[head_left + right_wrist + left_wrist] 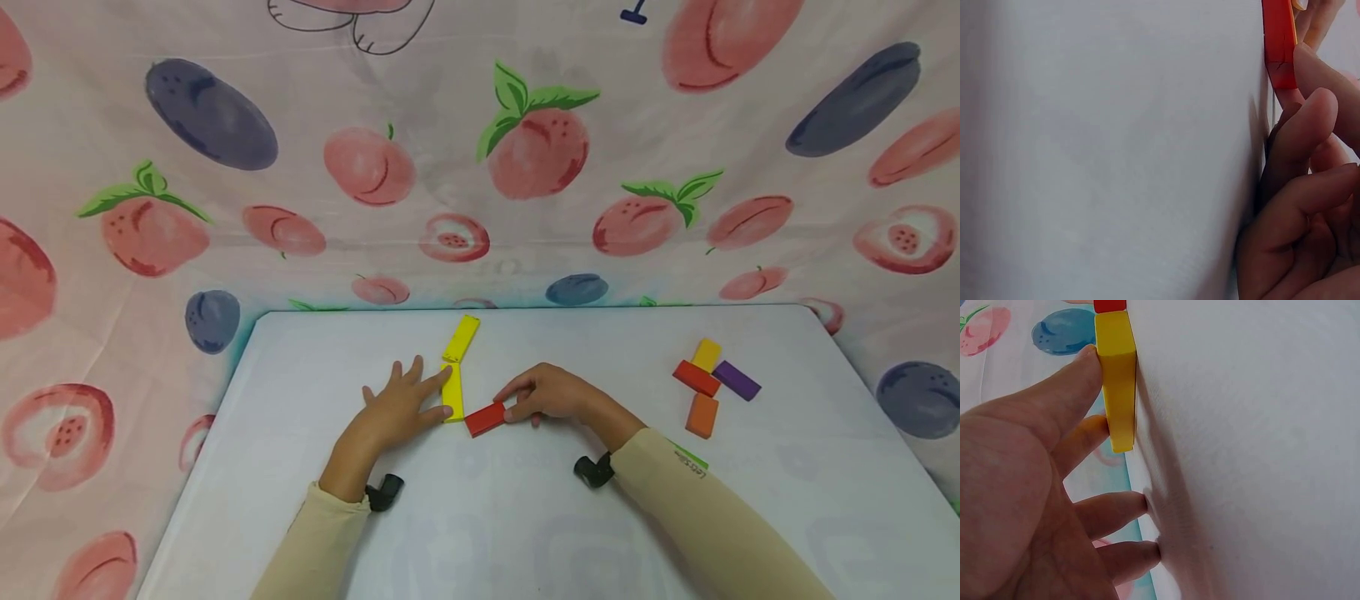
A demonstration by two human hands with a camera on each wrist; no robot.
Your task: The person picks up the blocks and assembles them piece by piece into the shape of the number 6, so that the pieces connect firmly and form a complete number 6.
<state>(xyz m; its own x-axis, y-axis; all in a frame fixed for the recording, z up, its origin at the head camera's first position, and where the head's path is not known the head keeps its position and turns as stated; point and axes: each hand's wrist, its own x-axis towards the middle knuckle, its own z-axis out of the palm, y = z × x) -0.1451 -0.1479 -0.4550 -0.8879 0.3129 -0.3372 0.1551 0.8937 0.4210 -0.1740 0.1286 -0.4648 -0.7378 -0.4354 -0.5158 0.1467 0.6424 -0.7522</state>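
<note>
My left hand point(397, 410) lies with fingers spread beside a yellow block point(452, 392). In the left wrist view, the thumb and index fingertip touch one side of that yellow block point(1117, 381), while the other fingertips rest on the table. My right hand point(551, 393) pinches a red block point(486, 418) at its right end between thumb and index finger. The red block's left end is right at the lower end of the yellow block. Another yellow block point(461, 337) lies tilted at the far end of the first, forming a bent line.
On the right of the white table point(510, 533) lies a cluster: a yellow block point(707, 355), a red block point(696, 378), a purple block point(737, 381) and an orange block point(702, 415). A green piece point(692, 455) shows beside the right sleeve. Fruit-printed cloth point(450, 167) hangs behind.
</note>
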